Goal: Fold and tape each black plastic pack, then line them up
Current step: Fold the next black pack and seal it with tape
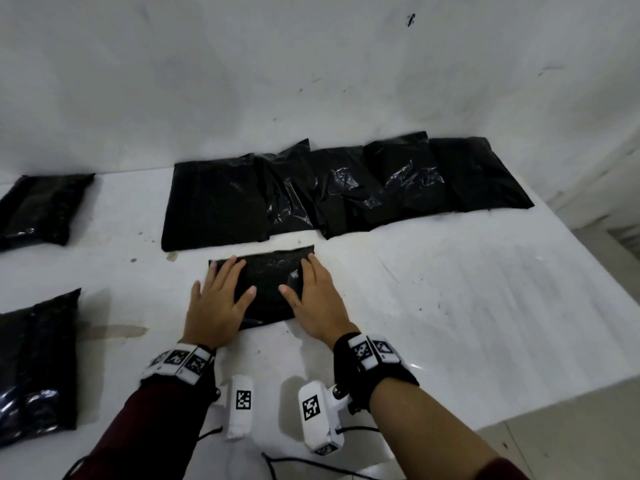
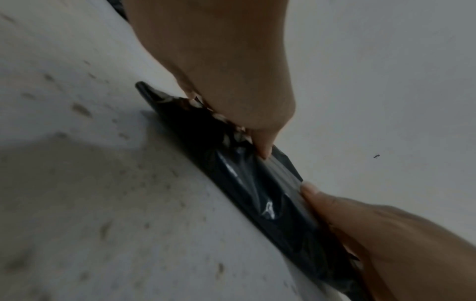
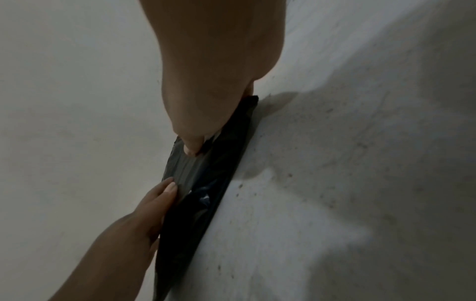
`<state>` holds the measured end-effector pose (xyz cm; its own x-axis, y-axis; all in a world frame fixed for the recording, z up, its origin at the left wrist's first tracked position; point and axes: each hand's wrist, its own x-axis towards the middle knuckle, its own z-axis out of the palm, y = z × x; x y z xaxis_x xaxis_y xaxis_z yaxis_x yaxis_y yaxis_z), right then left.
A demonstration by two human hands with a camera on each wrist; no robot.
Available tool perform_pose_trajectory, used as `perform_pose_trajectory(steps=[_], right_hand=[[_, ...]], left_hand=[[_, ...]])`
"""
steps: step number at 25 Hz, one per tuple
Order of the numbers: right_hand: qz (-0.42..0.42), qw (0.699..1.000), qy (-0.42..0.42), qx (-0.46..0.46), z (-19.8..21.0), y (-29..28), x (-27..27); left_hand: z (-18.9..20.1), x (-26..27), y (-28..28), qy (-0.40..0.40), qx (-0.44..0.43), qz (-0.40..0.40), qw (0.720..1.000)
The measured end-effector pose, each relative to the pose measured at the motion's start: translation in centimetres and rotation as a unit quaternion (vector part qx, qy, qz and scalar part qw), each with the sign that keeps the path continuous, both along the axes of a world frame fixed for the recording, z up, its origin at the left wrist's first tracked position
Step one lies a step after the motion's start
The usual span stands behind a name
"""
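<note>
A black plastic pack (image 1: 268,285) lies flat on the white table (image 1: 450,306), in the middle near me. My left hand (image 1: 221,303) lies flat on its left side, fingers straight and spread. Flat on the right side rests my right hand (image 1: 311,299), thumb pointing inward. In the left wrist view the pack (image 2: 247,179) sits under my left hand (image 2: 231,81), with the right hand (image 2: 373,228) pressing from the other side. In the right wrist view the pack (image 3: 206,183) shows under my right hand (image 3: 211,81) and the left hand (image 3: 152,205).
A row of several overlapping black packs (image 1: 346,188) lines the back by the white wall (image 1: 311,64). Another pack (image 1: 41,206) lies at the far left and one (image 1: 34,368) at the near left. The table's right edge (image 1: 588,386) drops to the floor.
</note>
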<state>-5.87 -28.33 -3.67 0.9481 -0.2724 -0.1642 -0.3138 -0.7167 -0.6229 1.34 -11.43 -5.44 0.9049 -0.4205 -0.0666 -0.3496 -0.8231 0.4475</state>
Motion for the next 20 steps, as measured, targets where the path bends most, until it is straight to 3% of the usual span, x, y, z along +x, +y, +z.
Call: perform_pose_trajectory(steps=[3, 6, 11, 15, 20], right_hand=[[0.013, 1.0, -0.007, 0.023, 0.4, 0.2, 0.3], [-0.033, 0.996, -0.056, 0.067, 0.1, -1.0, -0.1], [0.004, 0.983, 0.074, -0.165, -1.3, -5.2, -1.5], [0.06, 0.97, 0.104, -0.213, -1.7, -7.5, -1.9], [0.076, 0.969, 0.086, -0.219, -1.7, -11.4, -2.9]], left_hand=[[0.7, 0.1, 0.4, -0.006, 0.005, 0.016, 1.0], [0.6, -0.1, 0.0, -0.005, 0.001, 0.019, 1.0], [1.0, -1.7, -2.5, -0.092, -0.026, -0.033, 0.995], [1.4, -3.9, -5.8, -0.108, -0.002, -0.13, 0.986], [1.2, -5.6, -10.5, -0.115, 0.064, -0.18, 0.975]])
